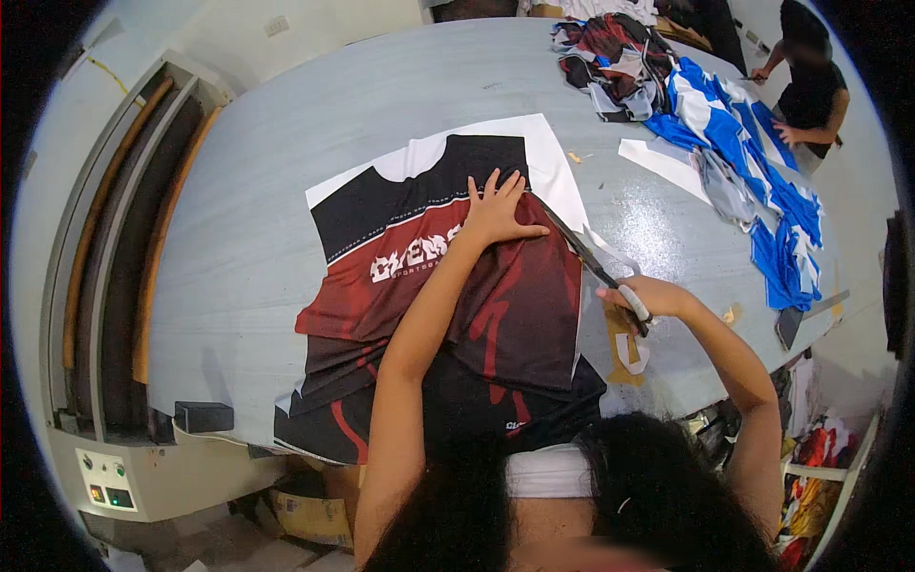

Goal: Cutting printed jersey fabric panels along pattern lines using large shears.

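Scissors [595,266] gripped in my right hand [653,296], long axis slanting forward-left along right edge of jersey panel [522,296]; left hand [497,214] spread flat atop it.

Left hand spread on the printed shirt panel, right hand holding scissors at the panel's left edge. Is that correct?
Wrong edge: the head view shows the scissors at the right edge of the printed shirt panel. The left hand is spread there and the right hand holds them, as stated.

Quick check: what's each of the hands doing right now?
Left hand: open, fingers spread on the red-and-black jersey fabric.
Right hand: closed, holding scissors.
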The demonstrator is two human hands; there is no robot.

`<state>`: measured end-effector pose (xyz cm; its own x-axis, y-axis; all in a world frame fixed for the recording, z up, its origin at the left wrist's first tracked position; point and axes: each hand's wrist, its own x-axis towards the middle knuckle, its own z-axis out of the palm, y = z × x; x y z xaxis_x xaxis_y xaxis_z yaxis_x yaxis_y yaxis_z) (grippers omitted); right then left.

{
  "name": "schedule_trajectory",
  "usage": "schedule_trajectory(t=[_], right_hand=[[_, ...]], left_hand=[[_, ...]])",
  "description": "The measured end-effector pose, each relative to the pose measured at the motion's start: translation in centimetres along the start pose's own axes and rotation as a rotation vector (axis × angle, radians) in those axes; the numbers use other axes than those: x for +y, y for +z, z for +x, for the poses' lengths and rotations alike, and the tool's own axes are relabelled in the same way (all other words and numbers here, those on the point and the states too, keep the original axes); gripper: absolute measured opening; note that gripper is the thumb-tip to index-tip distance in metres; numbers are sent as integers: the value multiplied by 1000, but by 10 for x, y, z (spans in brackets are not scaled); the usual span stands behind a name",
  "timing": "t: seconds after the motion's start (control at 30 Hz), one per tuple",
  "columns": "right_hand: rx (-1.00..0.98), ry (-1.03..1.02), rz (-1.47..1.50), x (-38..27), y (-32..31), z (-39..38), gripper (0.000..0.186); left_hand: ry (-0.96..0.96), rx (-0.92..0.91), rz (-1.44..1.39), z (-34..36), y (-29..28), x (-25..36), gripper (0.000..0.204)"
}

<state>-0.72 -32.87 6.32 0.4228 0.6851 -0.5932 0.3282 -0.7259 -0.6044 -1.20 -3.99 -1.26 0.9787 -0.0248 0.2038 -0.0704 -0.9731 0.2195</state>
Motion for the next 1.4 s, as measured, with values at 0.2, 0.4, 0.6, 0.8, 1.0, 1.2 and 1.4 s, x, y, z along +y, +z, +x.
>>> schedule_trajectory(t=[0.2,0.4,0.6,0.8,1.0,1.2,1.4], right_hand=[[-7,7,91,-1,4,-2,57],[15,36,95,-17,6,-10,63],[32,63,149,-18,11,-14,58],[50,73,149,-10,12,-6,58],[81,93,96,-13,12,-5,61],[188,24,-43,-1,23,1,61],[100,101,53,-18,22,-8,61]], left_hand=[[1,7,0,0,1,-1,111],[-8,10,-17,2,1,-2,112],[-6,4,-20,-3,3,0,113],[1,17,-18,-2,4,-3,113],[7,42,-12,1,5,-4,113],[5,40,-10,-1,8,-3,113],[-1,28,-30,-1,8,-2,114]])
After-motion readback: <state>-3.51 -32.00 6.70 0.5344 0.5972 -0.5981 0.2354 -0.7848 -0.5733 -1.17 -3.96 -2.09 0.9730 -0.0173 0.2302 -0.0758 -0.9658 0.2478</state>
